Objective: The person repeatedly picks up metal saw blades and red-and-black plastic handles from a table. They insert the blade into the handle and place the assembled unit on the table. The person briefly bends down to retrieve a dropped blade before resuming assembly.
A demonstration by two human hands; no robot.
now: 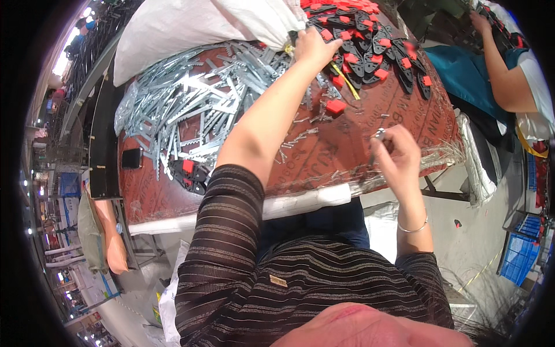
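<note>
My left hand point(315, 49) reaches across the table to the mouth of a white sack point(191, 34), beside a heap of black parts with red tabs point(361, 55). Its fingers are curled, and what they hold, if anything, is hidden. Closer to me, my right hand point(399, 151) is raised over the near right of the table, thumb and fingers pinched on a small shiny metal piece point(380, 133). Left of my left forearm lies a wide pile of notched metal strips point(202, 98). Small metal pieces point(298, 139) are strewn between my hands.
The table point(341, 139) has a reddish-brown printed top. A dark phone-like slab point(132, 158) and a few black-and-red parts point(188, 173) lie at its left. Another person's arm point(509, 81) works at the far right. Blue crates point(520, 254) stand on the right floor.
</note>
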